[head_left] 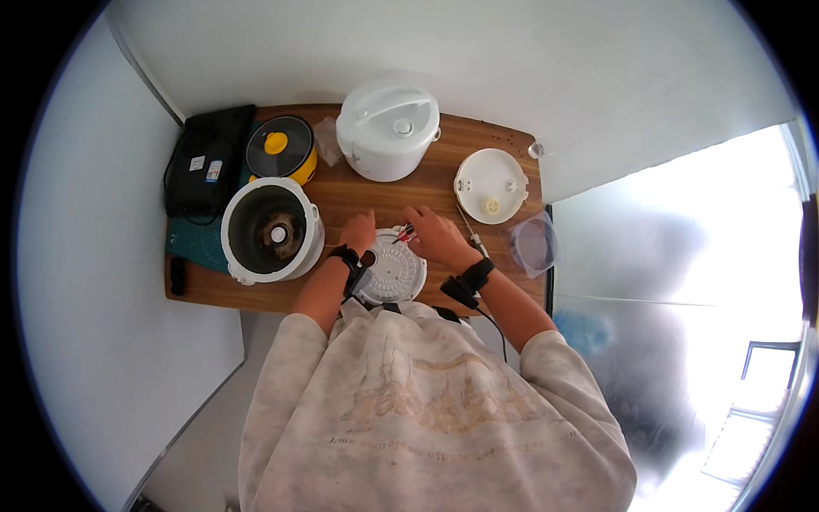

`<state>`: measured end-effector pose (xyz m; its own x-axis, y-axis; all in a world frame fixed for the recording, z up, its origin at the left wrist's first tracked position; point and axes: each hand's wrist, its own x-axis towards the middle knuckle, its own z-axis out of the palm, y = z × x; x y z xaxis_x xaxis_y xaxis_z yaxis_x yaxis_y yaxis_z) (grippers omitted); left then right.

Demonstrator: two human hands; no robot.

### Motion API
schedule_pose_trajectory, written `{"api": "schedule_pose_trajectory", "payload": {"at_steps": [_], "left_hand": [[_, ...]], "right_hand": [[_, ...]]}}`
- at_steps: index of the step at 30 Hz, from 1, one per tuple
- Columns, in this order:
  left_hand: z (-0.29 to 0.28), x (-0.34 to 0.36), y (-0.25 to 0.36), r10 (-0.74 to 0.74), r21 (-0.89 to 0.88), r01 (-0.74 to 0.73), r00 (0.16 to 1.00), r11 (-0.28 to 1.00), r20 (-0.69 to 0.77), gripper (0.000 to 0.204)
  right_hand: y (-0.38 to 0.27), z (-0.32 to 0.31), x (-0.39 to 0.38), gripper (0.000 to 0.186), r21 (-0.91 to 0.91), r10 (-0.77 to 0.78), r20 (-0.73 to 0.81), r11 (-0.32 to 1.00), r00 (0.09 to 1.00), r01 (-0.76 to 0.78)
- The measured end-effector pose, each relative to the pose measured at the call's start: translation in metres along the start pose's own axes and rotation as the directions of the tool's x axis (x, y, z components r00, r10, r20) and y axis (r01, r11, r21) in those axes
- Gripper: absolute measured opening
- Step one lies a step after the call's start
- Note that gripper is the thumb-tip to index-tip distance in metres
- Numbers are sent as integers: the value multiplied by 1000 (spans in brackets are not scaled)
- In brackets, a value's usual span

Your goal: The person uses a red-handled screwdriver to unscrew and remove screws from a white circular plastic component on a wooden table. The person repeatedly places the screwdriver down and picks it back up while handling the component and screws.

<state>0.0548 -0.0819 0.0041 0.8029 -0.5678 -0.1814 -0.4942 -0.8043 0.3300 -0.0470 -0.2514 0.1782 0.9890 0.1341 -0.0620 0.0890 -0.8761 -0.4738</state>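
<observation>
My right hand (437, 237) grips a small screwdriver (406, 232) with a red and dark handle. Its thin tip points down at a round white vented base plate (397, 269), which lies near the table's front edge. At the plate's upper left rim is my left hand (358, 230), its fingers curled; whether they pinch anything is hidden. To the left stands an open rice cooker body (315, 235), white outside with a dark, stained inside and a white knob at its bottom.
A closed white rice cooker (388, 141) stands at the back. Right lie a round white cover (490, 171) and a clear plastic container (536, 245). Back left are a yellow pot (281, 147) with a glass lid and a black bag (205, 162). A wall rises behind the table.
</observation>
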Motion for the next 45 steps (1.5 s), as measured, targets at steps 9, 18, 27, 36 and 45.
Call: {"api": "schedule_pose_trajectory", "payload": {"at_steps": [9, 18, 27, 36, 45], "left_hand": [[-17, -5, -15, 145, -254, -137, 989, 957, 12, 11], [-16, -4, -7, 66, -22, -64, 993, 998, 101, 7], [-31, -11, 7, 36, 81, -49, 987, 995, 156, 20], [-29, -13, 2, 138, 76, -144, 987, 987, 82, 9], [-23, -8, 13, 124, 172, -146, 984, 974, 130, 11]], "right_hand": [[6, 5, 1, 32, 27, -1, -12, 1000, 1000, 2], [4, 4, 1, 32, 7, 14, 13, 1000, 1000, -14], [-1, -1, -1, 36, 20, 13, 18, 1000, 1000, -13], [3, 6, 1, 37, 23, 2, 16, 1000, 1000, -3], [3, 4, 1, 36, 14, 9, 27, 1000, 1000, -9]]}}
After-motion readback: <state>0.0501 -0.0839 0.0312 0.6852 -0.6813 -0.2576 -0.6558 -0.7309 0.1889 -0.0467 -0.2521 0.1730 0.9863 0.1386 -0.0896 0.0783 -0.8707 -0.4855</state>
